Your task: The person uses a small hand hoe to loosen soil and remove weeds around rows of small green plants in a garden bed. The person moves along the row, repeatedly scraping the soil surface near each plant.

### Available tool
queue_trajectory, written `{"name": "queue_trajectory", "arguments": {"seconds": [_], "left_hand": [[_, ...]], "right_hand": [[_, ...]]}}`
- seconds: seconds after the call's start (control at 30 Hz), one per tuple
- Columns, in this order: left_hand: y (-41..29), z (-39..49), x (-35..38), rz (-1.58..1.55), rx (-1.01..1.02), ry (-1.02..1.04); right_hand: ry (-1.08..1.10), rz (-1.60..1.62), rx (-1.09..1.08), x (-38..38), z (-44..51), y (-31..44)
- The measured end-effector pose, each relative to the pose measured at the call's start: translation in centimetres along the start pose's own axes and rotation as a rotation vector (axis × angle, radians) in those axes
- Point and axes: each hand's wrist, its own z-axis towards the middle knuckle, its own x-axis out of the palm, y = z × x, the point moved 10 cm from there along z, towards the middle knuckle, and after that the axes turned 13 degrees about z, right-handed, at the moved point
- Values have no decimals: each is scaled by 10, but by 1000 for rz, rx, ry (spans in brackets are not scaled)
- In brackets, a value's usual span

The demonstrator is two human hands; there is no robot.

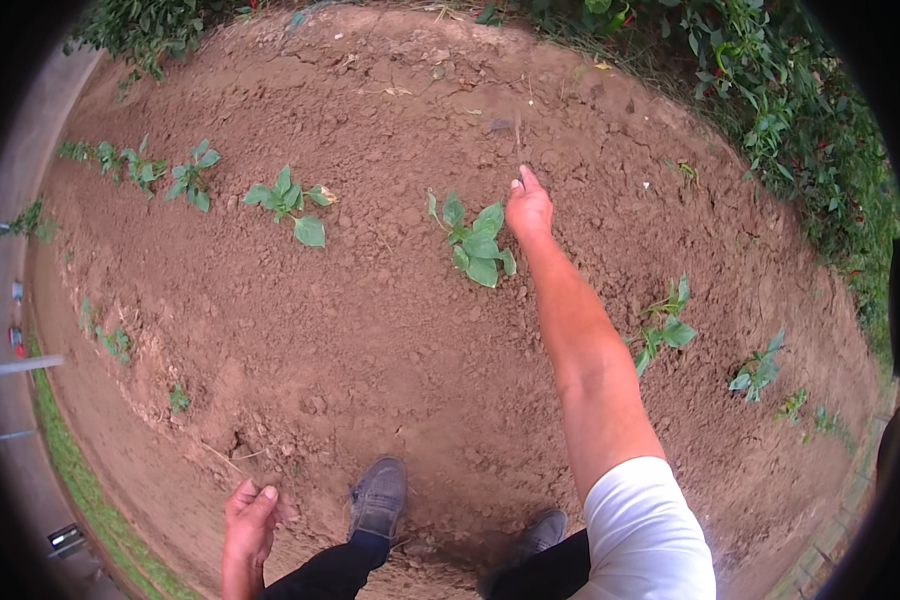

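Note:
My right hand [529, 204] reaches far forward over the soil, beside a leafy green seedling [478, 244]. It is closed around a thin tool [518, 135], blurred, with a dark blurred part near its far end; its exact kind cannot be told. Low at the left, my left hand [251, 517] is half curled, the thumb near the fingers, some fingers blurred. A thin dry stalk [223, 457] shows just above it; whether the hand touches it cannot be told. Another seedling [289, 202] stands further left in the row.
Brown crumbly soil surrounds my shoes [379, 495]. More seedlings [191, 176] continue the row at left, and others [667, 326] stand beyond my right forearm. Dense pepper plants [784, 112] border the top right. A grass strip [82, 480] and pavement run along the left.

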Motion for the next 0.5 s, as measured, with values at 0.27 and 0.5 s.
{"name": "queue_trajectory", "arguments": {"seconds": [0.27, 0.5], "left_hand": [[-2, -1, 2, 8, -27, 8], [4, 13, 15, 1, -24, 77]], "right_hand": [[-98, -48, -94, -16, 13, 0], [-202, 136, -134, -86, 69, -36]]}}
